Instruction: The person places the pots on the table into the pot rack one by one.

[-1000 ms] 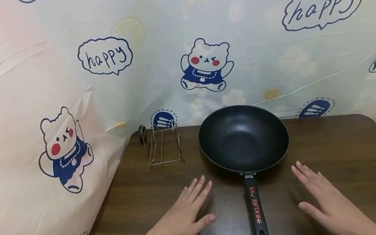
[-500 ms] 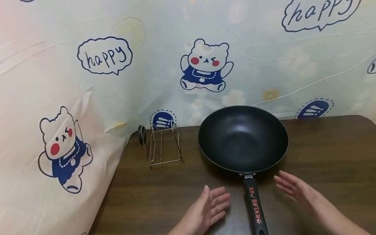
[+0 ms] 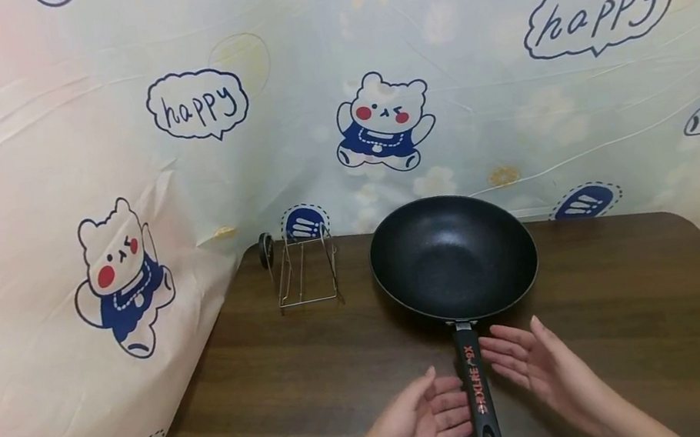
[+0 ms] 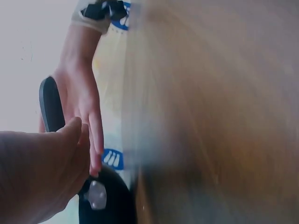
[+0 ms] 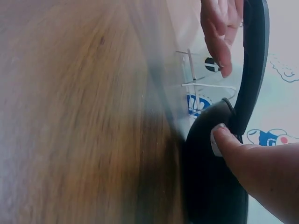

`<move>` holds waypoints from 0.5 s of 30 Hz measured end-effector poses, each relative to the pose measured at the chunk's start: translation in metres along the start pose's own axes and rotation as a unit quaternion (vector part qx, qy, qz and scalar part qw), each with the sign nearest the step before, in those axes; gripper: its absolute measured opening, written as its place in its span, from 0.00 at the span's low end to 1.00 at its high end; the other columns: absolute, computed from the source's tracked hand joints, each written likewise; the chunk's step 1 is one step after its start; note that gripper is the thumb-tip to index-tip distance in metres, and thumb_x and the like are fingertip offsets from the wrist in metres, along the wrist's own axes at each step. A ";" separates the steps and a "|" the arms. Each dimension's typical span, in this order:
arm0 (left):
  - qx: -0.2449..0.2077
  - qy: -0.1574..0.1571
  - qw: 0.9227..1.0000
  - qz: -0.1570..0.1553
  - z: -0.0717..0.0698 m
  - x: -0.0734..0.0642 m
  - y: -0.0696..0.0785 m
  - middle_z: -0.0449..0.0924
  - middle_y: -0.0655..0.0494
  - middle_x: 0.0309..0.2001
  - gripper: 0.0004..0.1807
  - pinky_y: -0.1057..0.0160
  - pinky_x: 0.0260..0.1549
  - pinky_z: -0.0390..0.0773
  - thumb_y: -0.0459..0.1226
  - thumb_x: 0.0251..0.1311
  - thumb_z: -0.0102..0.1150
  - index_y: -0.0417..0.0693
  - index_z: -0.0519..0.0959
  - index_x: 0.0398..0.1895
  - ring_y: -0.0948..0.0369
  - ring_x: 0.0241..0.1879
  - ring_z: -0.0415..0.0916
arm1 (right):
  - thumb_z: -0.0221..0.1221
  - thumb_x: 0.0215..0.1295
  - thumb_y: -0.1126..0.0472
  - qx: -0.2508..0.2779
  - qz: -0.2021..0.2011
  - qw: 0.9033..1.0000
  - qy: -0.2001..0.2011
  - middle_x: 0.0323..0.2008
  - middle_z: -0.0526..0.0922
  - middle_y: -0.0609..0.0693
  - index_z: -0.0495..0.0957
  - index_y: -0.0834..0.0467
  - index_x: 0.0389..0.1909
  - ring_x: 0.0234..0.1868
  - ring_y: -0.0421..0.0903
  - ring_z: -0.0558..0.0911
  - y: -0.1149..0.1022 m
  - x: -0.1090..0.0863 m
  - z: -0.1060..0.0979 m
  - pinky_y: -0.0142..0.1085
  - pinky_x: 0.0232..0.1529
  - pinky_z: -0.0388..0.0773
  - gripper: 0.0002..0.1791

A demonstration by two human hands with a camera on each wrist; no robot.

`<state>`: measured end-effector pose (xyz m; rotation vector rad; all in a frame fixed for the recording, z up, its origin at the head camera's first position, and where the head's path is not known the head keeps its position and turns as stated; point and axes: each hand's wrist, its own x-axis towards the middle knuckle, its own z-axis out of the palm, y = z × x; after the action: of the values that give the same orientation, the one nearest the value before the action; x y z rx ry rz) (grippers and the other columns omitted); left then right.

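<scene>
A black wok [image 3: 455, 258] rests on the brown table, its long black handle [image 3: 477, 391] with red lettering pointing toward me. Left of the handle, my left hand [image 3: 421, 424] has its palm turned inward and its fingers straight, fingertips right at the handle's side. From the other side my right hand [image 3: 548, 367] comes in near the handle's upper part, palm facing it and fingers extended. In the left wrist view the handle [image 4: 51, 103] rises between both hands. The right wrist view shows the wok's underside [image 5: 210, 172] and handle beside my right hand [image 5: 266, 168].
A wire rack [image 3: 304, 269] stands at the back left of the table [image 3: 644, 291], with a round black piece [image 3: 266, 250] at its left. Printed cloth [image 3: 472, 72] hangs behind the table and along its sides.
Both hands have moved inward to the handle, turning from palms down to palms facing each other. The wok and the rack have stayed in place.
</scene>
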<state>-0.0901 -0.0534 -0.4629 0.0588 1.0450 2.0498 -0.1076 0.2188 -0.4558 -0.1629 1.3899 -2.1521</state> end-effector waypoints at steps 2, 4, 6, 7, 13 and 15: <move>0.002 -0.006 1.000 -0.008 0.003 0.000 -0.004 0.66 0.34 0.65 0.41 0.46 0.65 0.64 0.55 0.76 0.39 0.26 0.52 0.72 0.43 0.67 0.65 | 0.27 0.76 0.32 0.010 0.004 1.000 0.002 0.75 0.47 0.68 0.32 0.69 0.76 0.72 0.50 0.62 0.002 0.004 0.001 0.44 0.70 0.57 0.48; 0.000 -0.012 1.000 -0.015 0.006 -0.001 -0.007 0.68 0.35 0.64 0.39 0.46 0.64 0.64 0.53 0.76 0.39 0.27 0.53 0.72 0.44 0.66 0.66 | 0.28 0.76 0.32 0.019 0.010 1.000 0.007 0.75 0.46 0.69 0.33 0.69 0.76 0.71 0.49 0.65 0.003 0.007 0.001 0.44 0.70 0.57 0.49; -0.001 -0.017 1.000 -0.023 0.009 -0.002 -0.010 0.70 0.38 0.62 0.37 0.47 0.63 0.66 0.52 0.76 0.40 0.28 0.55 0.71 0.46 0.63 0.69 | 0.29 0.76 0.32 0.027 0.019 0.999 0.015 0.75 0.43 0.70 0.34 0.69 0.76 0.70 0.49 0.65 0.004 0.010 0.002 0.45 0.70 0.57 0.49; -0.002 -0.019 0.999 -0.028 0.010 -0.002 -0.011 0.72 0.39 0.61 0.36 0.48 0.63 0.68 0.52 0.76 0.40 0.29 0.56 0.70 0.48 0.61 0.71 | 0.30 0.76 0.32 0.029 0.023 0.999 0.019 0.75 0.42 0.70 0.34 0.69 0.76 0.70 0.49 0.65 0.005 0.012 0.002 0.45 0.70 0.57 0.48; -0.041 -0.017 0.996 -0.073 0.019 -0.004 -0.014 0.75 0.40 0.61 0.30 0.51 0.62 0.69 0.50 0.77 0.41 0.36 0.61 0.70 0.51 0.60 0.74 | 0.31 0.77 0.34 0.033 0.037 0.999 0.012 0.75 0.44 0.70 0.35 0.68 0.76 0.69 0.49 0.66 0.007 0.025 0.003 0.41 0.66 0.65 0.47; -0.043 -0.015 0.996 -0.078 0.022 -0.004 -0.016 0.74 0.38 0.62 0.31 0.51 0.63 0.68 0.49 0.77 0.41 0.36 0.59 0.72 0.51 0.62 0.73 | 0.32 0.77 0.34 0.041 0.038 0.998 0.003 0.74 0.51 0.68 0.35 0.69 0.76 0.70 0.51 0.66 0.008 0.029 0.004 0.40 0.65 0.67 0.47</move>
<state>-0.0686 -0.0368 -0.4578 -0.0361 0.9121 1.9438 -0.1270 0.1983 -0.4668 -0.0702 1.2881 -2.1442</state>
